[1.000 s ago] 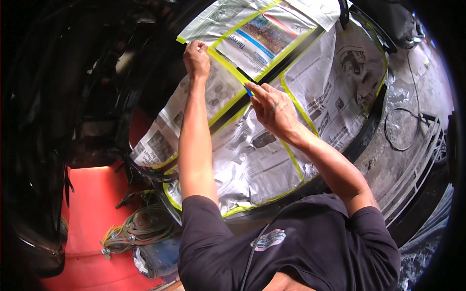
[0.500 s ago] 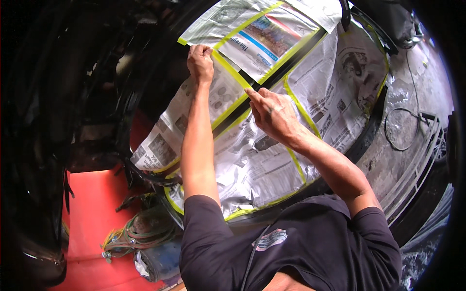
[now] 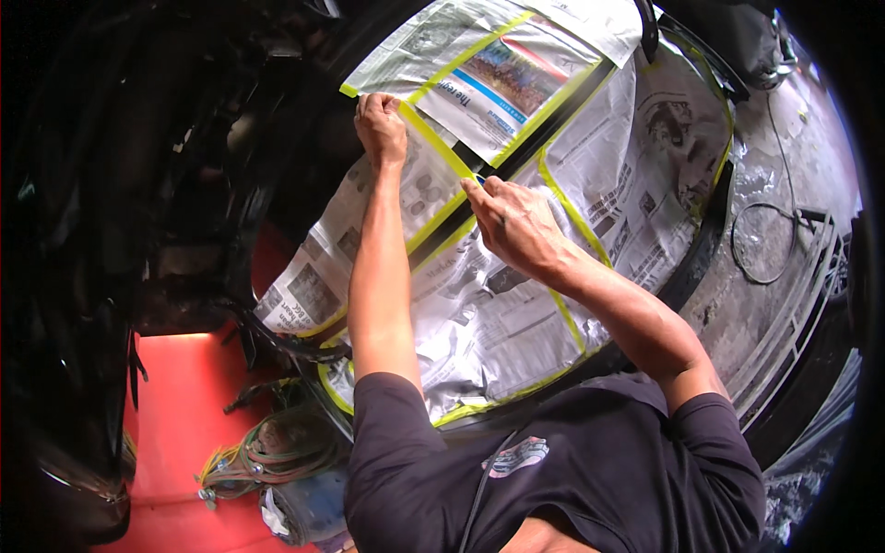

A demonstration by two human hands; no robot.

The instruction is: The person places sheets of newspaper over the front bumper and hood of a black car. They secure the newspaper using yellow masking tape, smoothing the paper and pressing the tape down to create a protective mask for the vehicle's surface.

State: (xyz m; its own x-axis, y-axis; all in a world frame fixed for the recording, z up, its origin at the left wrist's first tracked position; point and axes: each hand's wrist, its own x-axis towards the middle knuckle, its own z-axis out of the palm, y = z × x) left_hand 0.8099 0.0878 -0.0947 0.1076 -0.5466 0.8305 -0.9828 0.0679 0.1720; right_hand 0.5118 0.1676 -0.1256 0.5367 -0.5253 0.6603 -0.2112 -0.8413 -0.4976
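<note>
Newspaper sheets edged with yellow-green masking tape (image 3: 437, 140) cover a dark, curved panel that looks like part of a vehicle. My left hand (image 3: 381, 129) is closed at the upper corner of one newspaper sheet (image 3: 419, 184), where the tape strip begins. Its fingertips are partly hidden. My right hand (image 3: 516, 221) pinches the strip's other end, thumb and index finger pressed together beside a dark gap in the paper. A small blue thing, too small to name, shows at those fingertips. Between my hands the strip runs straight along the sheet's upper edge.
A printed colour page (image 3: 507, 88) lies taped beyond my hands. Coiled hoses (image 3: 277, 452) and a blue cylinder (image 3: 309, 507) rest by a red surface (image 3: 184, 396) at lower left. On the right, a cable loop (image 3: 765, 244) and a metal rack (image 3: 784, 323) lie on the floor.
My right hand's index finger, earlier extended along the tape, is now bent back against the thumb, and a bit of blue shows there. My left hand stays at its corner.
</note>
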